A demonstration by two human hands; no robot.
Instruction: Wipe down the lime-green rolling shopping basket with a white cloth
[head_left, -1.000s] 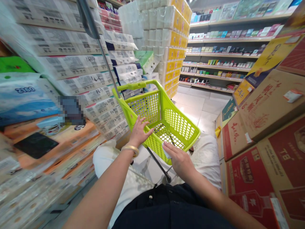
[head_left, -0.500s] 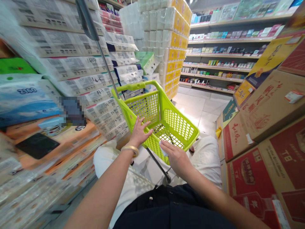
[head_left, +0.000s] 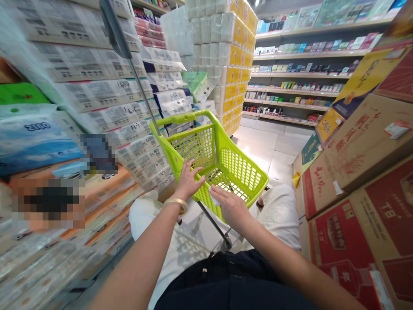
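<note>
A lime-green shopping basket (head_left: 240, 161) with perforated walls and a grey telescopic pull handle (head_left: 142, 86) stands between my knees, tilted in view. My left hand (head_left: 189, 181), with a gold bangle at the wrist, lies at the basket's near rim, fingers spread and touching it. Beside it, my right hand (head_left: 230, 206) presses a folded white tissue (head_left: 214, 198) against the top of the near wall. Its fingers are together over the tissue, so most of the tissue is hidden. Inside the basket only the slotted floor shows.
Stacked tissue packs (head_left: 106, 94) rise on the left. Wrapped paper rolls (head_left: 219, 64) tower behind the basket. Cardboard cartons (head_left: 355, 146) line the right side. Shelves of small boxes and bottles (head_left: 303, 56) stand at the back, beyond white floor tiles (head_left: 263, 140).
My right hand has slid the tissue a little left and up along the near rim, closer to my left hand. The left hand stays on the rim.
</note>
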